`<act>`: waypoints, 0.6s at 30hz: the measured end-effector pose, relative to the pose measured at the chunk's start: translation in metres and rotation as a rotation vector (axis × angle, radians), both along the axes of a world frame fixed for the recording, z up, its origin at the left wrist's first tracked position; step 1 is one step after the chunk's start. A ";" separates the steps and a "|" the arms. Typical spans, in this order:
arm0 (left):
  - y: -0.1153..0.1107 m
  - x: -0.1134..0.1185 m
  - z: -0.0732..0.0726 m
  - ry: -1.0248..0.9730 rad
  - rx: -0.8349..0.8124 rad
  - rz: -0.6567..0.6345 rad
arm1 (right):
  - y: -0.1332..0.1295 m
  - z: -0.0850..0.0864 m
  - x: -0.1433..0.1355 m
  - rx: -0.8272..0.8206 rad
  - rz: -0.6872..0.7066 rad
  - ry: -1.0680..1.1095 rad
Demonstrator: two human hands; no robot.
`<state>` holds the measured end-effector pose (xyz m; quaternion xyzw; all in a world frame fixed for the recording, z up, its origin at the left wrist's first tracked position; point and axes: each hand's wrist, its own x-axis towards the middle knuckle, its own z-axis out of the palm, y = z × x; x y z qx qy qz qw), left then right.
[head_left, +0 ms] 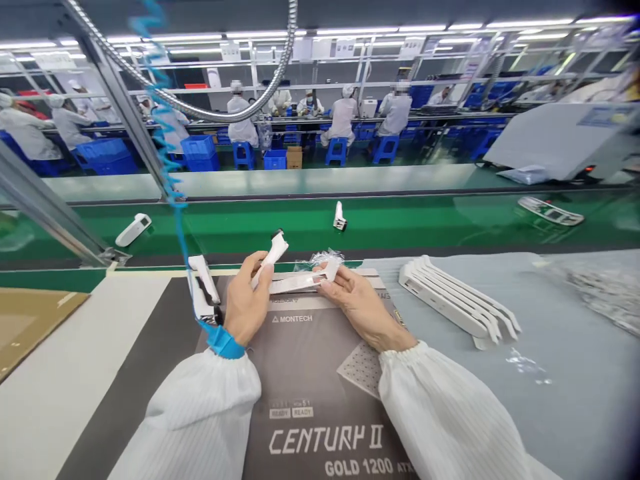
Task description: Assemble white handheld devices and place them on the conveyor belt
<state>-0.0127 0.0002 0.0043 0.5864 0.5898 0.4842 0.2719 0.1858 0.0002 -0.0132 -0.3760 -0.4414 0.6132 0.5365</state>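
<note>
My left hand [249,297] is closed around a white plastic housing [275,252] with a dark tip, tilted up and away from me. In my right hand [357,298], thumb and fingers pinch the end of a flat white plastic strip-like part [295,283], which reaches left toward my other hand. Crumpled clear plastic [327,258] lies just beyond the right fingers. Both hands are above a dark printed cardboard sheet [320,373]. By my left wrist lies another white housing [204,283] with a black end. A blue wrist strap [226,342] circles that wrist.
Several white plastic shells [455,300] are stacked at right, near clear bits [527,365]. Beyond the bench runs a green belt [270,223] carrying loose white parts [339,217]. A blue coiled cord [165,127] hangs at left. Co-workers [344,113] sit far off.
</note>
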 end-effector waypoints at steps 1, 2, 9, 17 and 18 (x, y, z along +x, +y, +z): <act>-0.001 0.001 0.000 0.013 0.022 -0.074 | 0.000 0.000 0.000 0.009 0.000 0.007; -0.003 0.003 0.000 0.014 0.024 -0.158 | -0.001 0.001 0.000 0.018 0.001 0.017; -0.015 0.027 -0.009 0.048 -0.009 -0.356 | -0.001 0.001 -0.006 0.034 -0.055 0.081; -0.038 0.060 -0.003 0.627 -0.072 -0.351 | 0.001 0.000 -0.015 -0.384 -0.096 0.537; -0.038 0.061 -0.002 0.647 -0.061 -0.367 | 0.002 0.000 -0.013 -0.387 -0.090 0.561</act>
